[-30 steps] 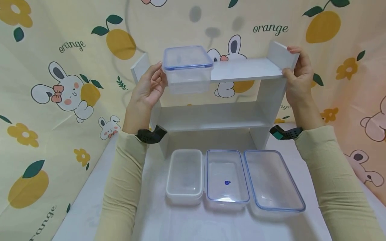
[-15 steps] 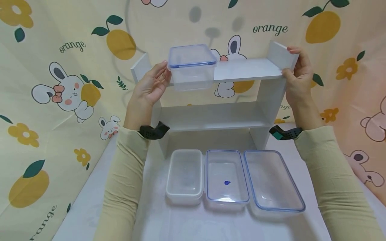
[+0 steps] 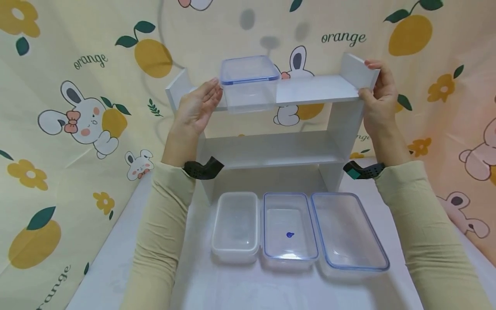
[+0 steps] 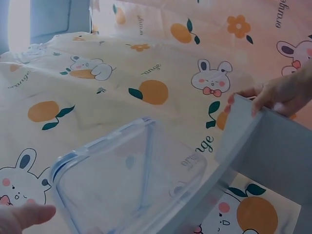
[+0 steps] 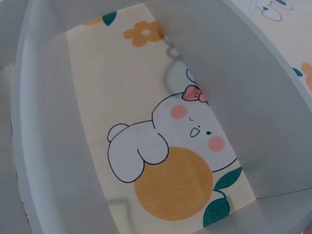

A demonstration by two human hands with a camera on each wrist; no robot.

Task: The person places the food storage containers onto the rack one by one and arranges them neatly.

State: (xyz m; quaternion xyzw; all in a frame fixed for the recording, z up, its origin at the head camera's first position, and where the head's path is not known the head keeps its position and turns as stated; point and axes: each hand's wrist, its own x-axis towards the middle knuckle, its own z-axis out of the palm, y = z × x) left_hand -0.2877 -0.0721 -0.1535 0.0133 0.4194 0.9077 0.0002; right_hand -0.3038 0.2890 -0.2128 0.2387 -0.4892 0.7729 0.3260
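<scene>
A clear food container [image 3: 249, 88] with a blue-rimmed lid sits at the left of the white shelf unit's [image 3: 310, 88] top board, its front hanging past the board's front edge. My left hand [image 3: 196, 105] touches the container's left side with fairly straight fingers; the left wrist view shows the thumb [image 4: 34, 214] apart from it. At the unit's right end, my right hand [image 3: 379, 97] grips the raised side panel [image 3: 358, 71], thumb in front and fingertips over the top. The left wrist view shows this right hand [image 4: 280, 95] too. The right wrist view shows only boards and cloth.
Below on the white table [image 3: 232, 288] stand a frosted container [image 3: 236, 224], a blue-rimmed container [image 3: 289, 221] with a small blue mark, and a larger blue-rimmed container [image 3: 348, 228], in a row. The middle board [image 3: 271, 148] lies above them. Printed cloth [image 3: 93, 172] hangs behind.
My left hand and the container have moved right and slightly back along the top board. My right hand keeps its grip on the side panel. The head view has shifted slightly.
</scene>
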